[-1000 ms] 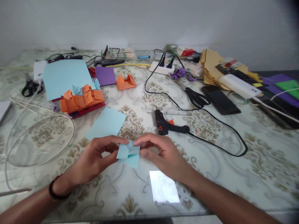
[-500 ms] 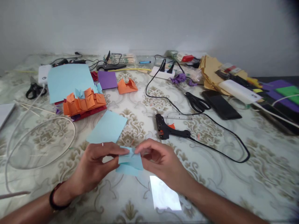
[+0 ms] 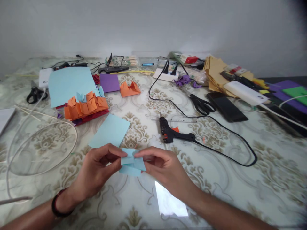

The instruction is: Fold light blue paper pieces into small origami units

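A small folded light blue paper (image 3: 131,162) is held above the table at the lower middle. My left hand (image 3: 97,166) pinches its left edge between thumb and index finger. On the right edge, my right hand (image 3: 165,167) grips it the same way, with the index fingertip on its upper face. Folded flaps show on the front, and a lower flap hangs beneath. Just behind the hands lies a flat light blue sheet (image 3: 111,130). A black glue gun (image 3: 168,130) rests on its side behind my right hand.
Orange folded papers (image 3: 86,106) sit at the left beside a large blue sheet (image 3: 72,83). A purple square (image 3: 109,83) and an orange piece (image 3: 129,88) lie behind. Scissors (image 3: 202,104), a phone (image 3: 226,107) and a power strip (image 3: 166,74) stand farther right, with cables crossing the table.
The folded blue paper has turned slightly in my fingers, and its lower flap sits differently. My left index finger has drawn back a little toward the paper's left edge.
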A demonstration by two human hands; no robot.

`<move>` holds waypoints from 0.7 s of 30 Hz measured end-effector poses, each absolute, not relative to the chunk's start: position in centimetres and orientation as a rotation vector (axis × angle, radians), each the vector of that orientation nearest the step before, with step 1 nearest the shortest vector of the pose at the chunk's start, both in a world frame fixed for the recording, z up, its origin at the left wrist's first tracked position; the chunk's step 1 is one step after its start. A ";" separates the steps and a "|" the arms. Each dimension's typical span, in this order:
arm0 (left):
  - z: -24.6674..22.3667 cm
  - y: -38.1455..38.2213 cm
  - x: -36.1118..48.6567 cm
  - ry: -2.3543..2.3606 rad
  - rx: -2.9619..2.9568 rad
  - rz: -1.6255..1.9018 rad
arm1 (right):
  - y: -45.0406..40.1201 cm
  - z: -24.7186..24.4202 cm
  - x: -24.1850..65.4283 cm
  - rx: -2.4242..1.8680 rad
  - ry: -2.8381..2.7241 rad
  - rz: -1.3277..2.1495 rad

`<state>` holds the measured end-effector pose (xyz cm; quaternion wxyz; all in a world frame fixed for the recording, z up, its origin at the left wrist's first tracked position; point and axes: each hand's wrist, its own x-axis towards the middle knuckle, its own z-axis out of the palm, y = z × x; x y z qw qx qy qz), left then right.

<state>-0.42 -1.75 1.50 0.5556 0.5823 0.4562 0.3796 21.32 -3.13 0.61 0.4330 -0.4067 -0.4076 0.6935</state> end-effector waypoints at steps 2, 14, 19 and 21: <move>1.4 -1.6 -0.2 1.091 1.325 0.897 | -3.2 0.5 21.2 -1.045 -0.982 1.719; 2.4 -1.5 0.7 1.236 1.329 0.766 | -2.8 1.4 21.1 -1.169 -0.979 1.661; 2.0 -1.5 0.5 1.143 1.316 0.696 | -2.9 1.2 21.1 -1.159 -0.969 1.692; 1.8 -1.5 0.3 1.094 1.306 0.675 | -2.9 1.2 21.2 -1.150 -0.966 1.720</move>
